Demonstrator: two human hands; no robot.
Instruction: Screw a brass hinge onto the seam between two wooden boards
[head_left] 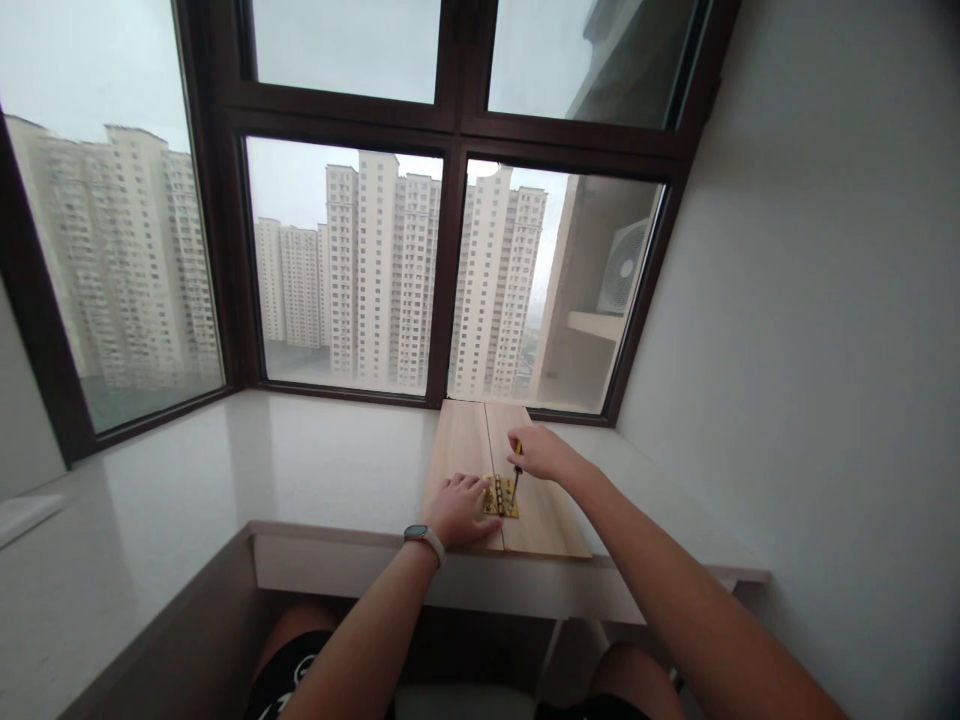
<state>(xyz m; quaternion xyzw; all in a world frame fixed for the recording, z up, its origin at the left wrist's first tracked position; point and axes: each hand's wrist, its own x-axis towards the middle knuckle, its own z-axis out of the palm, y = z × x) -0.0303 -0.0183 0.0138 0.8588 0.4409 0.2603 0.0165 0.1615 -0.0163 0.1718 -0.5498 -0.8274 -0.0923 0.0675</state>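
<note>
- A seated person's bare knees (289, 635) show below the sill (345, 470), a pale-strapped watch (417, 533) on the left wrist.
- The left hand (459, 510) lies palm down on the left board (461, 440), fingers apart, fingertips and thumb at the edges of a brass hinge (500, 497).
- The hinge lies open across the seam between the two boards, on their near half.
- The right hand (541, 452) is closed around the yellow handle of a screwdriver (517, 470), its shaft pointing down to the hinge's right leaf; whether the tip sits in a screw is too small to tell.
- Beneath it, the right board (544, 520) lies beside its twin on the white sill.
- Beyond the brown window frame (452, 250), an air-conditioner unit (626, 265) sits at right, and pale towers (379, 270) rise under a grey sky.
</note>
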